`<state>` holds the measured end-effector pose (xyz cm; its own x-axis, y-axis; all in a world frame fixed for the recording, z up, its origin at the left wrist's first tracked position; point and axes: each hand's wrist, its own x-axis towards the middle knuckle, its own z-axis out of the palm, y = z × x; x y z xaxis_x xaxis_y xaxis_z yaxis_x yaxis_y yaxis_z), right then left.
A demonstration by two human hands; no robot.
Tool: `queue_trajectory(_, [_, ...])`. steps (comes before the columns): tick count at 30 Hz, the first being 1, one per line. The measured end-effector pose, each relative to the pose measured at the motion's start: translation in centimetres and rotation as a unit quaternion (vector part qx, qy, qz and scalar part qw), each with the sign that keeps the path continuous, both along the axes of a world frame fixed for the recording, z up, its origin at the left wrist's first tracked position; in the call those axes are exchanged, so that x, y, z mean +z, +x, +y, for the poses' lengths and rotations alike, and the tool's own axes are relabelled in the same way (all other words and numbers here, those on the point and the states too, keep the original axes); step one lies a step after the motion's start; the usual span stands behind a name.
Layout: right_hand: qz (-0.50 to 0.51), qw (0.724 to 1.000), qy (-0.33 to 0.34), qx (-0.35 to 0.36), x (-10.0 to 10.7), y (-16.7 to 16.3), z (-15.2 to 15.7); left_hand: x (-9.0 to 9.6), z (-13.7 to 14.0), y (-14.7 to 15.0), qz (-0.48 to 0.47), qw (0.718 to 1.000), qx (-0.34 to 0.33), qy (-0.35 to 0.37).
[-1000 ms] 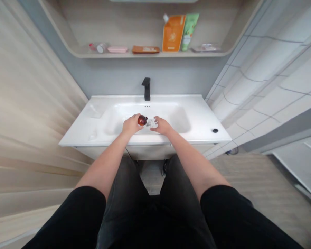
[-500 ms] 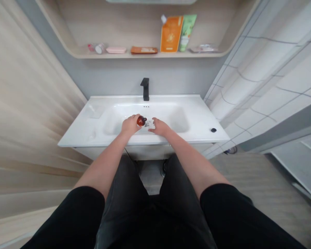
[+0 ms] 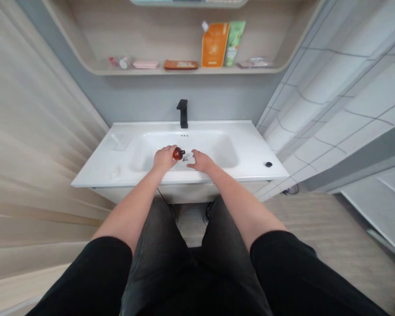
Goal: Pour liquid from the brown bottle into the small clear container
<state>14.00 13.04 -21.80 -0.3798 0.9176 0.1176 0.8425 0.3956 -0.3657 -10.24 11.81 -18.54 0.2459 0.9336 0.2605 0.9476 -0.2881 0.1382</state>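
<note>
Over the front part of the white sink [image 3: 225,149], my left hand [image 3: 163,159] is closed around a small reddish-brown bottle [image 3: 177,153]. The bottle is tipped over, its narrow black neck pointing to the right. Facing that neck, my right hand [image 3: 202,161] curves its thumb and fingers around a small clear container [image 3: 188,157]. The container is see-through and its exact shape is hard to make out. Whether the bottle's neck touches it, I cannot tell. A small black cap [image 3: 268,164] lies on the right side of the counter.
Behind the sink stands a black faucet [image 3: 183,114]. Above, a shelf [image 3: 184,71] holds an orange pouch [image 3: 213,45], a green tube [image 3: 235,43] and several small items. A clear, boxy thing [image 3: 119,142] sits on the left counter. A curtain [image 3: 46,109] hangs at left.
The whole view has shifted slightly. My hands, the tilted bottle and the clear container keep nearly the same places, with no visible change of grip.
</note>
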Motion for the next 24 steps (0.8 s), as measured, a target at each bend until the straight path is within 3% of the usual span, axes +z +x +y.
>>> queue_trajectory(24, [-0.007, 1.000, 0.005, 0.001, -0.25, 0.01, 0.34, 0.23, -0.37, 0.23, 0.003, 1.000, 0.001, 0.000])
